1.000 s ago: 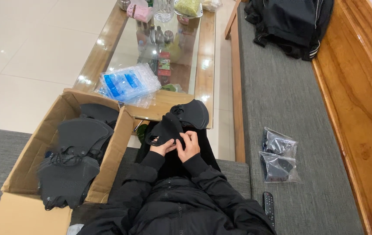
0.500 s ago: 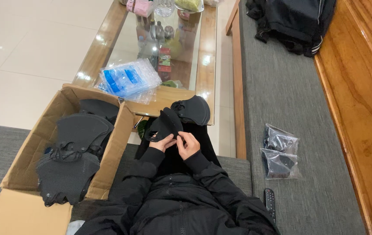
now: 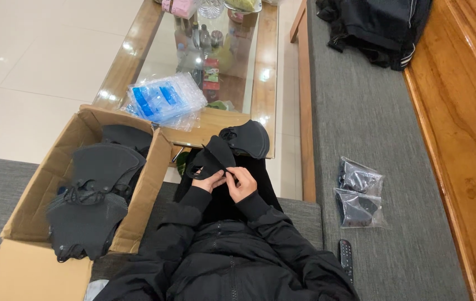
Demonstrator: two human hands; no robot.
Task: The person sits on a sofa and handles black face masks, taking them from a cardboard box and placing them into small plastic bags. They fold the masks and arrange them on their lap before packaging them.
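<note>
Even indoor light, ceiling-lamp glare spots on the glass table [image 3: 224,61] and floor tiles [image 3: 32,61], soft shadows, sharp throughout, black items lose detail.

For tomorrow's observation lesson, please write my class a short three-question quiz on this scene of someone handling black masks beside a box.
1. True or false: both hands hold a black mask over the lap.
2. Where is the cardboard box of masks? A) on the glass table B) at the person's left on the grey cushion C) on the wooden bench back
3. What lies on the cushion at the person's right, next to the remote?

Key:
1. True.
2. B.
3. Two clear bags with dark items inside.
</note>
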